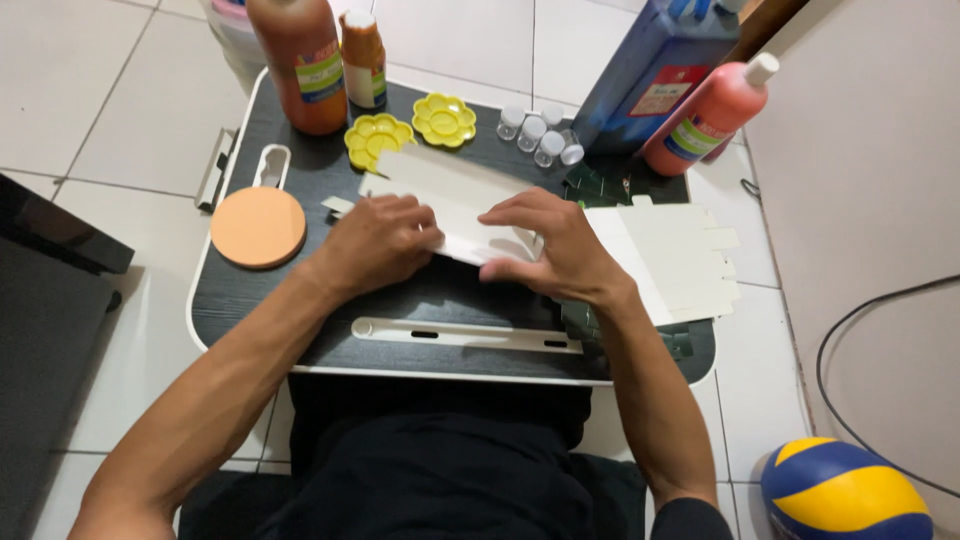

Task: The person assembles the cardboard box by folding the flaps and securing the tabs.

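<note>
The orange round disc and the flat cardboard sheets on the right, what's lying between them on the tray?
In the head view, both hands, left and right, press a folded white cardboard piece between the orange disc and the flat sheets.

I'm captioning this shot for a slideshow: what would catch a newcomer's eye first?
Both hands, the left hand and right hand, press on a folded white cardboard piece at the middle of a small black table. Behind stand orange paint bottles and two yellow palettes; a blue-and-yellow ball lies bottom right.
</note>
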